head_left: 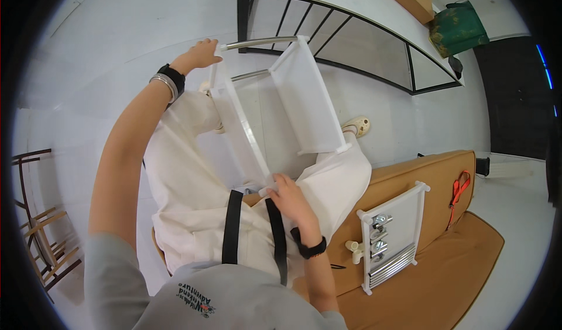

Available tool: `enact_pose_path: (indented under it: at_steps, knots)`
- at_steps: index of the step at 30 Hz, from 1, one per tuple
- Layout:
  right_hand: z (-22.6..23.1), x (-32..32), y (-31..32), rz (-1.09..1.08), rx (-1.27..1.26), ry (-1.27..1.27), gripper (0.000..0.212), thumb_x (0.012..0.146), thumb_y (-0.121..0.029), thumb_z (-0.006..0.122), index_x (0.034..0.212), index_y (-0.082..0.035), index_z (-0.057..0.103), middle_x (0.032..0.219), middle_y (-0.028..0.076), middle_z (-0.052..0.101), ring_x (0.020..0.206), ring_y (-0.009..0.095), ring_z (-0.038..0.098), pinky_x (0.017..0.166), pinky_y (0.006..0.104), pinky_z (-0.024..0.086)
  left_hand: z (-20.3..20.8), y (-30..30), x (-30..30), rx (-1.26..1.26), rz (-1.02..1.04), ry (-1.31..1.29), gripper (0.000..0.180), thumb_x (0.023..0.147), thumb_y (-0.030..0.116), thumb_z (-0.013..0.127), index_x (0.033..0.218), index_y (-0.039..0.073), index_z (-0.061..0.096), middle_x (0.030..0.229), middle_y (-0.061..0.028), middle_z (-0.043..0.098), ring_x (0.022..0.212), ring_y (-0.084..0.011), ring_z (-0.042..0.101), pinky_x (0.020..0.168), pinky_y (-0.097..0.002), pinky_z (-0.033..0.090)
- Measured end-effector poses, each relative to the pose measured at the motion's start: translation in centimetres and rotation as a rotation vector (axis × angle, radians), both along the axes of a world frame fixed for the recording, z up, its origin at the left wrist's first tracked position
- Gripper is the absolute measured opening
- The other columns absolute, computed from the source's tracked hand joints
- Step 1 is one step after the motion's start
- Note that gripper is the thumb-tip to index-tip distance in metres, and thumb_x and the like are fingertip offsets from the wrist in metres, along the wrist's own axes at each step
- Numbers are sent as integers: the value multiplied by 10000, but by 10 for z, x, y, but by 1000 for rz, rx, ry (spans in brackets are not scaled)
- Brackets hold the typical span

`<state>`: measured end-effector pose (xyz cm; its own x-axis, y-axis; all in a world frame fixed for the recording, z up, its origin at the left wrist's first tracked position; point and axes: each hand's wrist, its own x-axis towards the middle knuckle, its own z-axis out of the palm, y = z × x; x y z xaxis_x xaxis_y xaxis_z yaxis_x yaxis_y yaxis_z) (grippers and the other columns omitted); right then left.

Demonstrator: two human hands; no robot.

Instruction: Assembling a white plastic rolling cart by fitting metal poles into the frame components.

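Between my knees stands a partly built rack. Two white shelf panels, a left panel (pixel 239 119) and a right panel (pixel 307 96), are on edge and joined at the far side by metal tubes (pixel 260 42). My left hand (pixel 198 56) grips the far upper corner of the left panel, beside the tube's end. At that panel's near corner, my right hand (pixel 291 199) has its fingers closed round the edge; part of its hold is hidden. No tubes are visible joining the panels' near corners.
Right of me, on a brown sofa (pixel 421 271), lies another white shelf panel (pixel 404 219) bearing metal tubes (pixel 391 268) and shiny round parts (pixel 379 234). White connectors (pixel 355 251) and a red strap (pixel 459 190) lie nearby. A black-framed table (pixel 351 37) stands ahead, wooden chairs (pixel 47 236) at left.
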<state>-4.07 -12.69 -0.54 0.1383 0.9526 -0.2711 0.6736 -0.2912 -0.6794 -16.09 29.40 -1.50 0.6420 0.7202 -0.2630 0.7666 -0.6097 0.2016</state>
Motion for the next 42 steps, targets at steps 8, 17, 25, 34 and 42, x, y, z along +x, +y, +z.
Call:
enact_pose_path:
  at_steps: [8, 17, 25, 34, 42]
  knots:
    - [11, 1, 1, -24, -91, 8, 286, 806, -186, 561, 1026, -7, 517, 1013, 153, 541, 959, 312, 520, 789, 415, 425, -54, 39, 42, -75, 40, -126, 504, 805, 420, 532, 1139, 48, 468, 1034, -175, 569, 979, -327, 544, 802, -418, 439]
    - [5, 6, 12, -29, -119, -84, 188, 791, -191, 574, 884, -36, 523, 839, 112, 544, 815, 290, 549, 695, 400, 429, -39, 19, 48, 76, 39, -40, 446, 814, 501, 488, 930, 82, 586, 756, -141, 613, 739, -328, 590, 635, -416, 457]
    - [25, -2, 5, 9, -81, -199, 172, 804, -169, 550, 903, -29, 536, 834, 124, 556, 789, 303, 557, 707, 409, 429, 35, -10, 37, 236, -6, -127, 434, 827, 480, 475, 877, 58, 565, 757, -164, 610, 714, -355, 583, 617, -439, 452]
    - [33, -18, -20, 3, -17, -244, 164, 793, -176, 566, 859, -31, 527, 792, 120, 558, 777, 294, 572, 691, 405, 428, 88, -69, 29, 429, -101, -275, 358, 837, 419, 509, 820, 61, 499, 679, -148, 596, 615, -351, 574, 539, -425, 442]
    - [39, -17, -29, -39, 63, -170, 172, 808, -173, 544, 904, -31, 528, 836, 131, 564, 790, 314, 566, 723, 414, 423, 90, -141, 4, 251, -102, -441, 274, 789, 307, 585, 821, 56, 481, 675, -147, 584, 654, -342, 567, 561, -436, 433]
